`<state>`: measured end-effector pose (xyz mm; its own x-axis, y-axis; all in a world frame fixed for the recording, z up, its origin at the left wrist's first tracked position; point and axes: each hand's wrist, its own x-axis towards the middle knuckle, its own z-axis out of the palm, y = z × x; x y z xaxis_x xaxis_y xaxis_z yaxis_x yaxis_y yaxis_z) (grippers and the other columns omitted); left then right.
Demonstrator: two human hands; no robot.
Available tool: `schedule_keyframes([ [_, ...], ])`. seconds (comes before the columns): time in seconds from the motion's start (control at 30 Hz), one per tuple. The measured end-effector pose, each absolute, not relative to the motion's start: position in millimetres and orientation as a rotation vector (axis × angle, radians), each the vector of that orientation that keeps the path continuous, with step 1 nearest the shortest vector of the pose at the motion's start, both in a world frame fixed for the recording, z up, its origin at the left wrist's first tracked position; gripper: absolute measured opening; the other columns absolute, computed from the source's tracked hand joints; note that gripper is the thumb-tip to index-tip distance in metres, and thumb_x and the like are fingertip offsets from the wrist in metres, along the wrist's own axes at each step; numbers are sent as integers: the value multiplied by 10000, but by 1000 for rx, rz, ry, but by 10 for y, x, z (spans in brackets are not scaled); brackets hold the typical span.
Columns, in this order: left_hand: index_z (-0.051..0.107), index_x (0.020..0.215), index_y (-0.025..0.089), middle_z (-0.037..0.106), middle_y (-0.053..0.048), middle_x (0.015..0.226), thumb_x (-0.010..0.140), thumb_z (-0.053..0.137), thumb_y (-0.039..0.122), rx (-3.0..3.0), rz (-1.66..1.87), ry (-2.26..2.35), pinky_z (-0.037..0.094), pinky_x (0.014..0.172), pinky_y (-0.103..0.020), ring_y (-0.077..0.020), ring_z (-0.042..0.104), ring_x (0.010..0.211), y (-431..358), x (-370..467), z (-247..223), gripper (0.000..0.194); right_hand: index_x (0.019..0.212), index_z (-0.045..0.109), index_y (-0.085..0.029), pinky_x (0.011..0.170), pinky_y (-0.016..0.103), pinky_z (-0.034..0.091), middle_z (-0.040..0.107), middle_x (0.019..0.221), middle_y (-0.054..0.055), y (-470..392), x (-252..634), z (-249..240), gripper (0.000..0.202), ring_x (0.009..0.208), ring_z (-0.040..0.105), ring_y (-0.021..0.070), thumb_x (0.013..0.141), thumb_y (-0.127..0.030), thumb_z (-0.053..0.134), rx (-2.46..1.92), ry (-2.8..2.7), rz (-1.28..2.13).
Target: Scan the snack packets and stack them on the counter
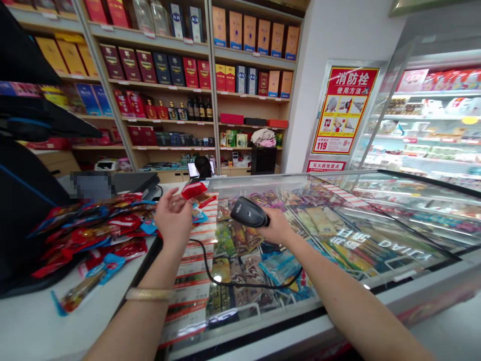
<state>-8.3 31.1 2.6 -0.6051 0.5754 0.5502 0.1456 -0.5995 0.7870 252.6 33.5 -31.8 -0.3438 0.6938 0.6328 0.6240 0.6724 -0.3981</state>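
My left hand [175,215], with a gold bracelet on the wrist, pinches a small red packet [194,189] above the counter's right edge. My right hand [277,226] is wrapped round the handle of a black barcode scanner [249,212], over the freezer's glass top. The scanner's head points left, towards the packet, with a gap between them. A black cable [240,286] loops across the glass below. Several red and blue snack packets [93,235] lie heaped on the white counter [30,326] at the left.
The glass-topped freezer [376,296] holds colourful packages and fills the middle and right. Price labels [191,296] line its left side. A dark monitor [26,200] stands at the far left. Shelves of boxes [165,37] are behind, where a person's head [203,166] shows.
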Motion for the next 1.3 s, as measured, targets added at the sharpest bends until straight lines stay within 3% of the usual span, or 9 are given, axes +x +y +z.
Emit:
schedule_keyframes([
  [0.13, 675, 943, 206, 681, -62, 946, 794, 594, 234, 1609, 2346, 1719, 461, 931, -417, -231, 631, 954, 174, -359, 191, 172, 871, 674, -205, 664, 261, 448, 720, 812, 44, 332, 2526, -331, 200, 721, 647, 201, 681, -253, 641, -1027, -2045, 108],
  [0.3, 739, 887, 190, 680, -100, 947, 832, 497, 164, 1942, 1927, 2251, 308, 978, -541, -302, 597, 987, 126, -581, 124, 250, 859, 673, -194, 656, 267, 446, 714, 795, 49, 325, 2523, -350, 191, 705, 640, 201, 684, -259, 632, -1016, -2038, 101],
  [0.5, 748, 811, 154, 680, -176, 941, 776, 503, 177, 1877, 1534, 2517, 296, 907, -568, -365, 553, 989, 248, -696, -75, 249, 921, 685, -188, 697, 281, 466, 724, 846, 57, 344, 2535, -376, 242, 760, 660, 216, 696, -264, 634, -1028, -2071, 100],
  [0.77, 730, 742, 198, 692, -159, 929, 681, 567, 167, 1882, 1576, 2522, 313, 871, -580, -347, 518, 940, 281, -705, -138, 176, 924, 687, -194, 697, 275, 459, 726, 854, 52, 346, 2541, -366, 245, 775, 659, 216, 691, -235, 627, -1043, -2088, 103],
  [1.07, 742, 1010, 184, 629, -142, 1073, 799, 470, 106, 1999, 1843, 2379, 309, 906, -555, -362, 491, 1065, 177, -498, -44, 353, 881, 681, -208, 707, 279, 458, 723, 845, 50, 361, 2555, -374, 209, 792, 658, 225, 682, -264, 645, -1095, -2076, 24],
  [1.3, 735, 1010, 221, 654, -112, 1059, 773, 501, 99, 2252, 1784, 2064, 304, 952, -498, -299, 551, 1059, 158, -116, -82, 355, 969, 685, -214, 722, 287, 471, 737, 914, 67, 392, 2655, -300, 254, 839, 676, 237, 733, -300, 648, -1264, -1924, -56],
])
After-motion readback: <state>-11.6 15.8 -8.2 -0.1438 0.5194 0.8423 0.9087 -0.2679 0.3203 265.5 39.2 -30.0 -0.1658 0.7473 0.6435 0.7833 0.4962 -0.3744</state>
